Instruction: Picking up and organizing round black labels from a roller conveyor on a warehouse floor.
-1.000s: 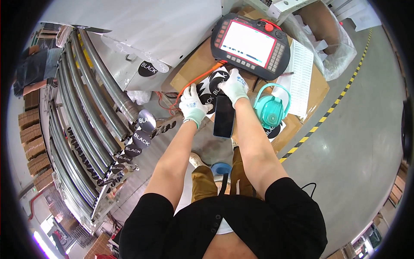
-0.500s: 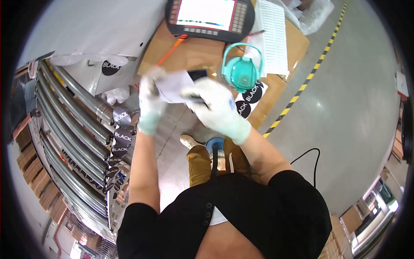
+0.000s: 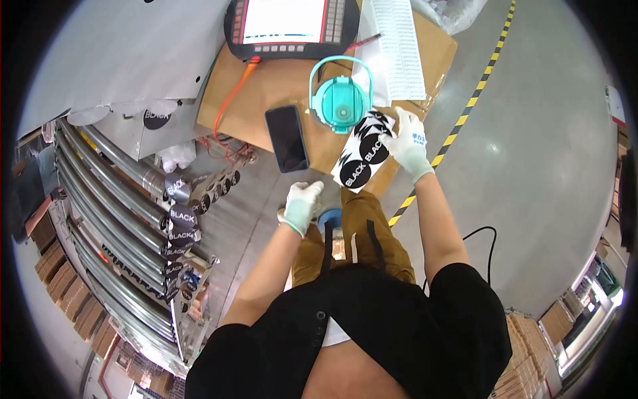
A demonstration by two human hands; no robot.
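My right hand point(image 3: 407, 143), white glove, pinching top edge of sticker sheet point(image 3: 364, 151) with round black labels; sheet hangs over front edge of cardboard box point(image 3: 279, 86), likely held clear for peeling. My left hand point(image 3: 302, 205) loosely curled, gripping nothing, hovering below box edge, apart from sheet. Black phone point(image 3: 287, 137) flat on box, just left of sheet. Teal lidded bottle point(image 3: 340, 100) touching sheet's top. Teach pendant point(image 3: 292, 28) beyond, orange cable trailing. Printed paper point(image 3: 399, 46) right. Roller conveyor point(image 3: 113, 219) left, same black stickers along rail.
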